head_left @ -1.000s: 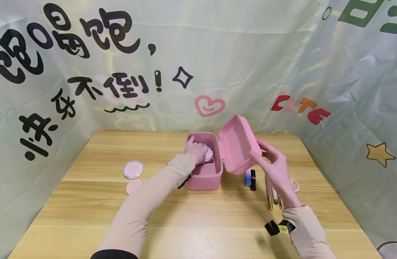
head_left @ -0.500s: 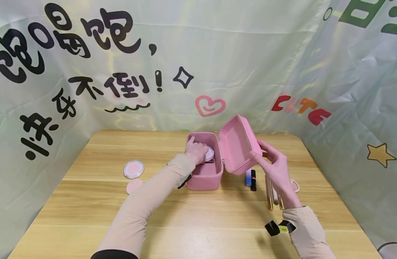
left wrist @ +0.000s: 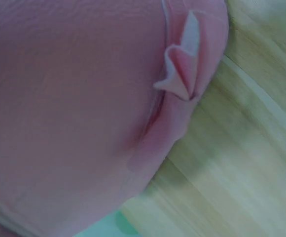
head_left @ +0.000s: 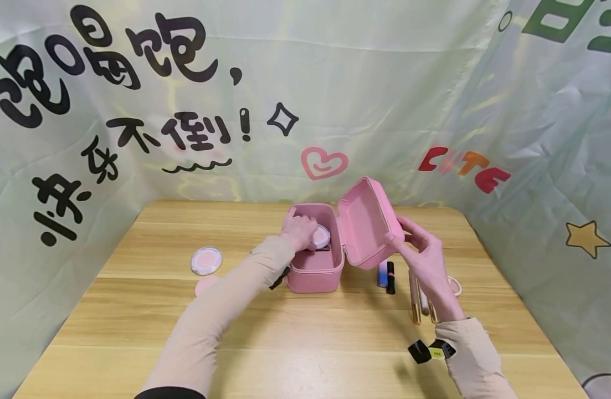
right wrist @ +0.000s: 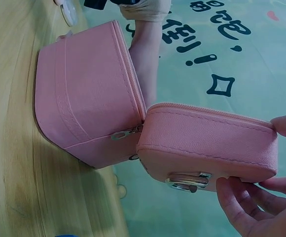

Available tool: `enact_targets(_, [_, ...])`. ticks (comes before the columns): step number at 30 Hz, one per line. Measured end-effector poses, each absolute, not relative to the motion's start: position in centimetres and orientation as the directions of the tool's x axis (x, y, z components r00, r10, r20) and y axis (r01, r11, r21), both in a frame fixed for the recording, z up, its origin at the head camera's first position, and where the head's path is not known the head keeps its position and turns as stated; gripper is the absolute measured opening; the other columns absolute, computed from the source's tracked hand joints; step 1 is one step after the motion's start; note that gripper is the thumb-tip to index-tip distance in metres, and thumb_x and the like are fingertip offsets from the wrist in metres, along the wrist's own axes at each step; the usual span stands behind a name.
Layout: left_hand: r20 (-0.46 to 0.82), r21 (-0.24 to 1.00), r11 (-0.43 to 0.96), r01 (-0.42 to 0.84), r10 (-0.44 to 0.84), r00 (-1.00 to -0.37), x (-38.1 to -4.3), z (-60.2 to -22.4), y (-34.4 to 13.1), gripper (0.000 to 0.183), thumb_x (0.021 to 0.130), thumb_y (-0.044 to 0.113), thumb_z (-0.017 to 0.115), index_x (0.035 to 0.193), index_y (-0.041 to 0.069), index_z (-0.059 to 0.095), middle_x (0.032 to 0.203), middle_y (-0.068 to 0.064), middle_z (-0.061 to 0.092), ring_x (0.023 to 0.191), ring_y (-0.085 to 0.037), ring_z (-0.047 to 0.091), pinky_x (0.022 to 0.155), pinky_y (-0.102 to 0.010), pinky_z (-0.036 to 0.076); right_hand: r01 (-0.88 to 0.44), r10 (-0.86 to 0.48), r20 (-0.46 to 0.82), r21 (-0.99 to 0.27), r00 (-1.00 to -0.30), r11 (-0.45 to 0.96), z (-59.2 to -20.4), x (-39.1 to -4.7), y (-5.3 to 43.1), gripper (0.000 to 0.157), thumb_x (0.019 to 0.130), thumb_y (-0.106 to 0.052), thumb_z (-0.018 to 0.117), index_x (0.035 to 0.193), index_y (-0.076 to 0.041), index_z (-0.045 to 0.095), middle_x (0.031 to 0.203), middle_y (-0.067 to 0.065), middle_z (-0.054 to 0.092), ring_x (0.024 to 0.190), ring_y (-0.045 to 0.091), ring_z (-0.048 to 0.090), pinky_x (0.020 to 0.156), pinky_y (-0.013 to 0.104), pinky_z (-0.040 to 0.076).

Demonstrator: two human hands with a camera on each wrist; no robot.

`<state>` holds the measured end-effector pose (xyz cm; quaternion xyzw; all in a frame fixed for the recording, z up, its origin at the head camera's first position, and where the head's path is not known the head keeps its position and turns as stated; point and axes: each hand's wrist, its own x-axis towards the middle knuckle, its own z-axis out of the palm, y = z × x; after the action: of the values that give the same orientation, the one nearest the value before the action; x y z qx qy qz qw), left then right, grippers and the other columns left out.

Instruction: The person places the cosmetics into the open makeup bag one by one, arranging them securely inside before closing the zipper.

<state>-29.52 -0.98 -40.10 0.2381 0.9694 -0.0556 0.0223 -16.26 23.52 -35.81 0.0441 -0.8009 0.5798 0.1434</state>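
A pink cosmetic case (head_left: 315, 281) stands on the table with its lid (head_left: 366, 224) raised to the right. My left hand (head_left: 298, 229) reaches down into the case. Its fingertips are hidden, close to a round compact (head_left: 322, 236) lying inside above something dark. With thumb and fingers, my right hand (head_left: 427, 256) grips the far edge of the lid; the right wrist view shows the fingers (right wrist: 234, 202) under it and a metal fitting (right wrist: 187, 182) on the lid's outside. Only the case's pink wall (left wrist: 74, 108) and a folded tab (left wrist: 180, 71) fill the left wrist view.
Left of the case lie another round compact (head_left: 206, 261) and a pink puff (head_left: 205, 285), partly behind my left sleeve. On the right are a blue item (head_left: 382, 274), a black tube (head_left: 390, 278), several gold-ended tubes (head_left: 415, 302) and a ring-shaped thing (head_left: 455, 286). A printed cloth (head_left: 385, 83) hangs behind.
My left hand has shifted slightly left and up within the case, leaving more of the compact in sight. The right hand and the lid have stayed put.
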Motion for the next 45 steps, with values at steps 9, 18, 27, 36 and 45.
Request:
enact_targets(9, [0.051,0.048,0.881,0.47,0.468,-0.882,-29.5,-39.0,-2.1,0.063,0.077,0.055,0.081,0.119,0.011,0.066,0.13,-0.008,0.066,0.122,-0.028,0.062,0.121,-0.047,0.026,-0.232,0.102,0.275,-0.921,-0.956,0.313,-35.9,-16.3,23.6,0.05,0.094,-0.015,0.07,0.142,-0.005,0.057,0.118,-0.018,0.063,0.099,-0.001,0.064,0.076,0.013,0.054])
enact_targets(18, [0.162,0.168,0.852,0.496,0.473,-0.866,-29.1,-38.3,-3.2,0.065,0.077,0.055,0.082,0.125,0.014,0.066,0.131,-0.001,0.069,0.121,-0.022,0.064,0.118,-0.046,0.027,-0.23,0.109,0.271,-0.93,-0.956,0.287,-35.9,-16.3,23.5,0.05,0.094,-0.015,0.07,0.141,-0.003,0.057,0.117,-0.018,0.064,0.098,-0.001,0.065,0.076,0.013,0.055])
enact_targets(27, [0.303,0.371,0.768,0.523,0.432,-0.849,-27.8,-37.5,-6.2,0.056,0.081,0.049,0.08,0.122,0.014,0.066,0.112,-0.002,0.073,0.105,-0.02,0.066,0.107,-0.046,0.035,-0.222,0.107,0.265,-0.927,-0.958,0.302,-36.0,-16.3,23.5,0.051,0.095,-0.017,0.07,0.142,-0.004,0.056,0.117,-0.018,0.062,0.098,-0.001,0.064,0.076,0.013,0.054])
enact_targets(36, [0.365,0.552,0.686,0.475,0.314,-0.877,-27.6,-37.7,-12.8,0.059,0.082,0.041,0.082,0.129,0.011,0.064,0.111,-0.008,0.069,0.113,-0.029,0.059,0.104,-0.048,0.041,-0.225,0.109,0.266,-0.929,-0.958,0.292,-35.9,-16.4,23.5,0.051,0.094,-0.016,0.07,0.142,-0.003,0.056,0.117,-0.019,0.063,0.098,-0.002,0.064,0.075,0.013,0.053])
enact_targets(45, [0.374,0.622,0.65,0.435,0.242,-0.895,-26.4,-39.0,-18.9,0.062,0.082,0.035,0.083,0.134,0.01,0.061,0.121,-0.014,0.067,0.124,-0.031,0.051,0.108,-0.053,0.036,-0.241,0.109,0.286,-0.92,-0.952,0.31,-36.2,-16.4,23.7,0.05,0.095,-0.014,0.069,0.141,-0.002,0.057,0.116,-0.022,0.063,0.097,-0.002,0.063,0.075,0.012,0.052])
